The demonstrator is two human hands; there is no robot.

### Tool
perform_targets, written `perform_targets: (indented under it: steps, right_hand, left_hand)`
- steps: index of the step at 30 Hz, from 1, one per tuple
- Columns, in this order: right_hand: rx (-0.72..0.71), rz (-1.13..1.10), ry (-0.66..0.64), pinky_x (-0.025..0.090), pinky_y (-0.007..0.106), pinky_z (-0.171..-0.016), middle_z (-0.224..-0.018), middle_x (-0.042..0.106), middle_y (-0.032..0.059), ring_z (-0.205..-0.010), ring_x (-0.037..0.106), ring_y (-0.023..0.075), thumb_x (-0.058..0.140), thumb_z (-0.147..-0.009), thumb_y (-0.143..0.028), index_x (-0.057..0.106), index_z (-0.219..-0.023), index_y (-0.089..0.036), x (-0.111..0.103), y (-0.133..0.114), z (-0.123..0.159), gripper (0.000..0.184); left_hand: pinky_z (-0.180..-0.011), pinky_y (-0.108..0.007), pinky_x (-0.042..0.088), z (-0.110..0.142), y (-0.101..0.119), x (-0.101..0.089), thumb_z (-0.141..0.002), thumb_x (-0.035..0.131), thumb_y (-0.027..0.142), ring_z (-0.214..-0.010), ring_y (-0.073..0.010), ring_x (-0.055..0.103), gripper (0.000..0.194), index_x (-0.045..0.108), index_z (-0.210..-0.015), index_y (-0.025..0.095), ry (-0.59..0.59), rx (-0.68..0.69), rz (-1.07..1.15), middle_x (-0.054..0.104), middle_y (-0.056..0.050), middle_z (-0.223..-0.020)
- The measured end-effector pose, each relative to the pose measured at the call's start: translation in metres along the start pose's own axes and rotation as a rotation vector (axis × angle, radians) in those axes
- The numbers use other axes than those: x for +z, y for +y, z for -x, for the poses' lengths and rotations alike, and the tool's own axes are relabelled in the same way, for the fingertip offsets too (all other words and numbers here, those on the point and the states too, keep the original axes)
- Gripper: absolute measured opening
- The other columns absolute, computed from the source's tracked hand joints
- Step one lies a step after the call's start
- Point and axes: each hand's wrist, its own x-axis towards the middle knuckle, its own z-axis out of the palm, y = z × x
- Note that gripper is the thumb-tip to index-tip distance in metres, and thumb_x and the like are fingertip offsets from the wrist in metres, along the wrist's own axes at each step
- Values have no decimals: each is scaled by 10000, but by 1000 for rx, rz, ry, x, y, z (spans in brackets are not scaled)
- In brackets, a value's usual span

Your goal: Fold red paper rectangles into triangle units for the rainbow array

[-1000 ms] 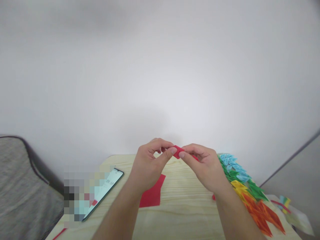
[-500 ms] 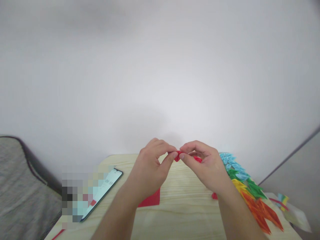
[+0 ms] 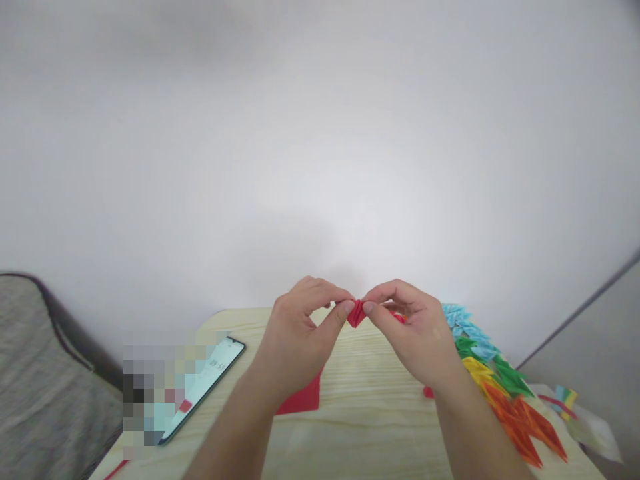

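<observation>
A slim dark-edged phone with a lit pale screen (image 3: pixel 213 380) lies on the pale wood-grained table (image 3: pixel 370 433), well to the left of the grip and partly masked by blurring. Closer, a flat sheet of red paper (image 3: pixel 305 398) lies below the grip, partly covered by the left hand (image 3: pixel 300 330). That hand's thumb and index finger pinch the left side of a small folded red paper piece (image 3: pixel 355 313), held above the table; the right hand (image 3: pixel 413 327) pinches its other side. Right of the grip, pointed folded papers in light blue, green, yellow and orange (image 3: pixel 513 407) line the table's edge.
</observation>
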Motion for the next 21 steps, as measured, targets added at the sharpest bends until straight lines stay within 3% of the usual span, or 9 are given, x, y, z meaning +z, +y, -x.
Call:
perform_targets:
  steps: [7, 10, 13, 16, 21]
  right_hand:
    - [51, -222, -12, 527, 293, -708, -944, 770, 34, -788, 668, 171, 723, -898, -274, 714, -872, -223, -1, 4, -3, 58]
    - [80, -229, -65, 542, 297, -698, -954, 764, 46, -788, 660, 175, 724, -892, -280, 706, -833, -211, -2, 1, -1, 92]
    - [90, -234, -99, 568, 305, -732, -953, 754, 38, -856, 684, 190, 774, -863, -284, 693, -944, -225, -1, -7, 3, 129]
    - [28, -236, -123, 596, 314, -791, -1038, 749, 23, -960, 707, 199, 820, -828, -242, 678, -1062, -259, 1, -12, 6, 275]
    - [-99, -157, -125, 597, 319, -895, -1057, 759, 15, -979, 719, 178, 754, -899, -220, 749, -999, -259, 4, -11, 5, 107]
  left_hand:
    - [-806, -343, 492, -1, 3, -1, -931, 698, 264, -872, -215, 665, 85, 776, -934, 229, 158, -63, 178, 756, -42, -926]
    - [-821, -350, 505, 0, 2, 2, -932, 695, 239, -888, -217, 664, 78, 769, -950, 222, 188, -25, 197, 743, -54, -944]
    - [-833, -347, 512, 1, 0, 7, -929, 695, 204, -897, -205, 660, 82, 764, -971, 222, 203, 52, 210, 729, -54, -957]
    - [-836, -331, 514, 2, -2, 11, -935, 692, 187, -894, -182, 657, 100, 758, -993, 236, 223, 66, 221, 720, -37, -958]
    - [-860, -322, 517, 3, -3, 11, -954, 677, 222, -910, -174, 663, 85, 744, -999, 251, 216, -17, 290, 717, -22, -959]
